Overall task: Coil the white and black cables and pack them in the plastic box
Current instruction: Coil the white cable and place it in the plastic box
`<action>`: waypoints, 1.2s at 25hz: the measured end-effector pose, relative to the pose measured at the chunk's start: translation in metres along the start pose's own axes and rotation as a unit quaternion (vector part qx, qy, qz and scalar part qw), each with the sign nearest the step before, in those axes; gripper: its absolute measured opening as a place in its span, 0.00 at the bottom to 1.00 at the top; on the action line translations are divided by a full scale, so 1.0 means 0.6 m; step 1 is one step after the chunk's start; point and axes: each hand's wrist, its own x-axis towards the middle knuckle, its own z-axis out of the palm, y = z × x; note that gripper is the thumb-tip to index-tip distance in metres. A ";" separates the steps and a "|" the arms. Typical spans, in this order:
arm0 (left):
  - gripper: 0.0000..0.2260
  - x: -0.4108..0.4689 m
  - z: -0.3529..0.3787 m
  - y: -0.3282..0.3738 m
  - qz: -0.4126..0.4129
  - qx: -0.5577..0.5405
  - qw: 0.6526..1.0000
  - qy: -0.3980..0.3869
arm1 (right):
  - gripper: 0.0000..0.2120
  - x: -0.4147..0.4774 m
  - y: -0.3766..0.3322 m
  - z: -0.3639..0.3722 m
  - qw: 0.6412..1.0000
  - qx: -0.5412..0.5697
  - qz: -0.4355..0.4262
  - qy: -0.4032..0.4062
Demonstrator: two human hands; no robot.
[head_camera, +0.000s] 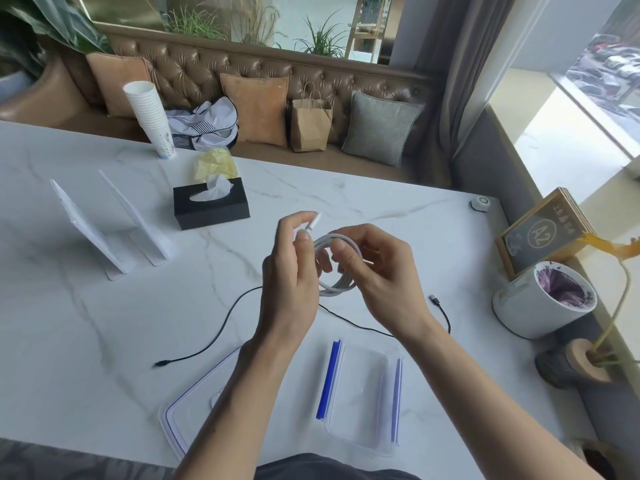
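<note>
Head view: the white cable (333, 289) is held up over the bench (104, 323), approx. above the middle of the black cable (225, 318), and is already wound into several loops. The loops are gripped by the right hand (377, 275), thumb on top and fingers curled through the ring, prob. so the turns are kept stacked and cannot spring apart. The free plug end is pinched betw. thumb and fingertips of the left hand (291, 271) and held raised just beside the coil. This looks like the last short tail being lined up for tucking or wrapping round the bundle.

The black cable is left loose on the bench, uncoiled. One end lies near the lid (180, 420) at the left, the other is over to the right, and the middle passes under the hands.

The box (363, 393) is set close to the person, open, w/ blue clips folded out at both long sides. Nothing can be seen in it. The lid is laid flat just beside it, partly hidden by the left forearm. Both are kept near, so a finished coil can be dropped straight in.

Judged approx. a third done: the white coil is nearly finished, the black cable is untouched and nothing is packed.
</note>
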 end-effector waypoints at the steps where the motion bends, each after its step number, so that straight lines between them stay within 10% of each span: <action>1: 0.12 0.003 0.000 0.002 0.000 0.008 1.000 -0.004 | 0.04 -0.001 0.003 0.001 1.000 -0.006 -0.009 0.016; 8: 0.11 0.012 -0.017 0.014 -0.038 -0.101 0.982 -0.155 | 0.06 0.016 0.008 -0.011 0.995 -0.059 -0.043 0.067; 14: 0.11 0.008 -0.003 0.015 -0.017 -0.078 0.993 -0.087 | 0.06 0.021 0.013 -0.006 0.990 -0.106 -0.053 0.074; 21: 0.10 0.004 0.009 0.005 -0.079 -0.257 0.957 -0.112 | 0.09 0.026 0.002 -0.006 0.986 0.164 0.026 0.018; 30: 0.11 0.010 0.011 -0.004 -0.108 -0.246 0.959 -0.093 | 0.10 0.000 0.016 -0.011 0.997 -0.062 -0.055 -0.007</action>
